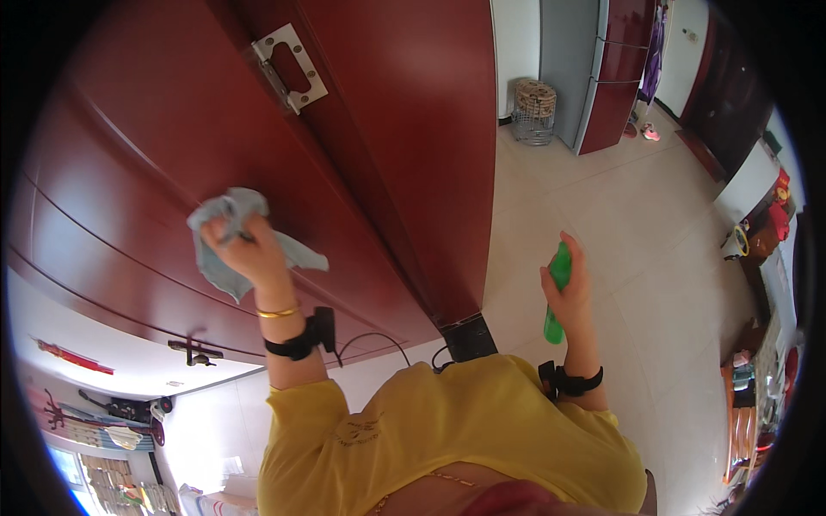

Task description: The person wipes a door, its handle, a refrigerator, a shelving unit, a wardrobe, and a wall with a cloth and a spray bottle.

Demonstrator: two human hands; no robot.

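In the head view my left hand (245, 248) grips a bunched grey-blue cloth (226, 274) against the face of a dark red door (161, 180). Loose corners of the cloth hang out below and to the right of the fingers. My right hand (571, 287) is wrapped around a green bottle (555, 326) held over the tiled floor, away from the door; its top is partly hidden by the fingers. A metal hinge (312, 71) joins the door to its red frame (413, 129) above my hands.
A door handle (195, 353) sits at the lower left. Beyond the frame stand a wire basket (534, 129) and a red and grey refrigerator (613, 109). Cluttered furniture (742, 413) lines the right side. A dark threshold (471, 338) lies under the frame.
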